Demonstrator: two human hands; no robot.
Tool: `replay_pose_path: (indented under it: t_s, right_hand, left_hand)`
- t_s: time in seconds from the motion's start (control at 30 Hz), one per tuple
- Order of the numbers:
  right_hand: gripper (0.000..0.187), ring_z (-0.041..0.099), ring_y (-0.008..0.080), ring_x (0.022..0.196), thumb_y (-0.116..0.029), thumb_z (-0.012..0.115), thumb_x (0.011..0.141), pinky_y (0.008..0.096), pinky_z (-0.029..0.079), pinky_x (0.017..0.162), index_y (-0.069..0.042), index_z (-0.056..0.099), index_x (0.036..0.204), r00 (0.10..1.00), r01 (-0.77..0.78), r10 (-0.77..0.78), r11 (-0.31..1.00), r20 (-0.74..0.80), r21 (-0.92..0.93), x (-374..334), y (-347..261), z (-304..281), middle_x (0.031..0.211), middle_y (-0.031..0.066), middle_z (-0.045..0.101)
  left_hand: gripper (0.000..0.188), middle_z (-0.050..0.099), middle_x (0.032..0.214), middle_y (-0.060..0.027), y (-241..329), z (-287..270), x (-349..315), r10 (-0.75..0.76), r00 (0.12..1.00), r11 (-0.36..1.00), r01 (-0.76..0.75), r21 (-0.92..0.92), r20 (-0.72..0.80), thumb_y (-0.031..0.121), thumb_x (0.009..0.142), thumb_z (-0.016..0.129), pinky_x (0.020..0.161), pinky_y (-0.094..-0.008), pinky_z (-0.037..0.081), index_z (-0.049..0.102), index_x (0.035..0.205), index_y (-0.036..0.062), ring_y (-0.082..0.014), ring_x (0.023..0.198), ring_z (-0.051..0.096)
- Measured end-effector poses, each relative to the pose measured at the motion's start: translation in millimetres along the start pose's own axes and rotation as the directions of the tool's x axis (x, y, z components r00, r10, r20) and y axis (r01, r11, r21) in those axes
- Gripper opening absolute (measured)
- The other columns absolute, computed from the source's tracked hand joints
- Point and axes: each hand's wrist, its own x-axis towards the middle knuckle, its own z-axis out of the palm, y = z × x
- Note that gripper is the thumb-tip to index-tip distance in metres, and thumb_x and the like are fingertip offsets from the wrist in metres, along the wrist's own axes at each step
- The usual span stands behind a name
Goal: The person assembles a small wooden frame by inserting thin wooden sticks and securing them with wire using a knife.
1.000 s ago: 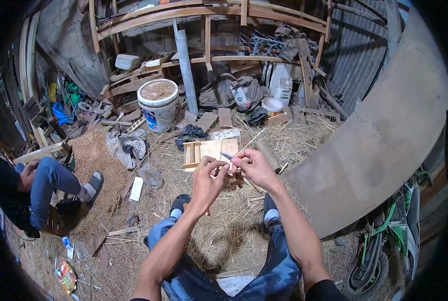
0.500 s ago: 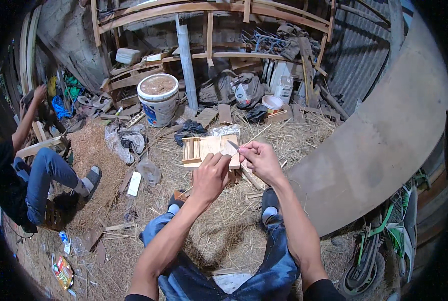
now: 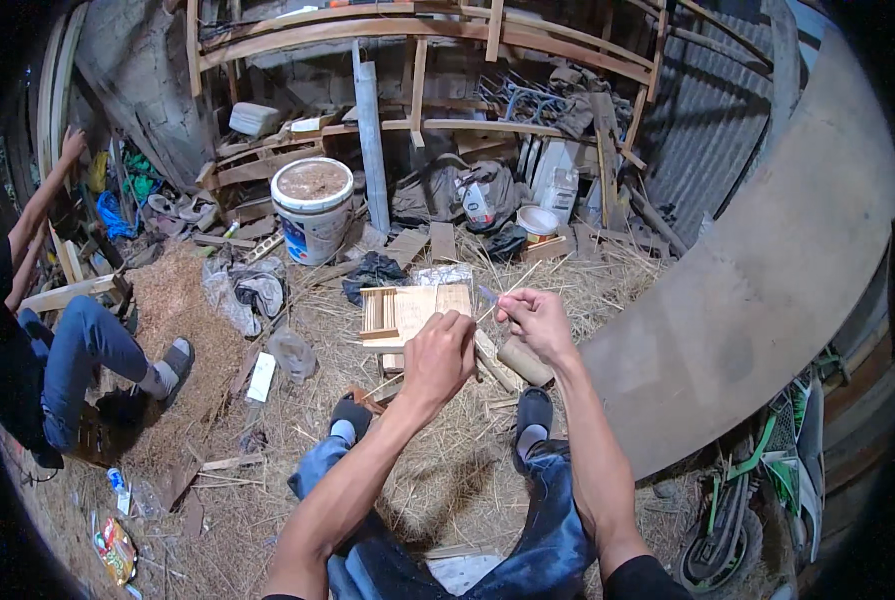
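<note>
My left hand point(image 3: 439, 358) is closed, its fingers pinching the lower end of a thin wooden stick point(image 3: 520, 279) beside the board's right edge. The stick slants up and away to the right. My right hand point(image 3: 535, 322) grips a small knife; its handle is hidden in the fingers, and its short blade point(image 3: 487, 295) points up and left near the stick. Whether the blade touches the stick, I cannot tell. Just beyond my left hand lies a pale wooden board point(image 3: 419, 303) on a low support. A row of thin slats point(image 3: 378, 312) sits at its left end.
Straw covers the ground. A wood block point(image 3: 525, 361) lies by my right foot. A white bucket point(image 3: 312, 210) stands beyond the board, a large curved sheet point(image 3: 747, 270) leans at right, and a bike point(image 3: 737, 520) is below it. Another person point(image 3: 87, 340) sits at left beside wood shavings point(image 3: 172, 310).
My right hand with the knife has moved right, away from the board. My left hand has shifted slightly right. The person at left has raised an arm higher.
</note>
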Motion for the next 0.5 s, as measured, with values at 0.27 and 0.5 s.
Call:
replay_pose_path:
  t_s: [0.27,0.5]
  right_hand:
    - [0.015,0.043,0.0028,0.049,-0.017,0.060,0.087,0.0177,0.031,0.041,-0.003,0.063,0.091,0.867,0.214,-0.190,0.977,-0.461,-0.001,2,10,-85,0.079,0.0030,0.064]
    - [0.022,0.040,0.0021,0.047,-0.014,0.056,0.091,0.0163,0.029,0.040,0.002,0.058,0.106,0.999,0.033,-0.032,0.994,-0.011,0.108,-16,1,19,0.074,0.0043,0.061]
  left_hand:
    - [0.011,0.064,0.079,-0.0127,-14,-18,-13,-0.158,0.987,0.985,0.160,-0.069,0.032,0.011,0.077,0.062,0.065,-0.0369,0.050,0.066,0.082,0.0027,-0.0284,0.072,0.063]
    - [0.012,0.067,0.075,-0.0124,-13,-19,-10,-0.269,0.962,0.939,0.273,-0.209,0.046,0.011,0.078,0.066,0.058,-0.0316,0.050,0.068,0.083,0.0008,-0.0205,0.062,0.064]
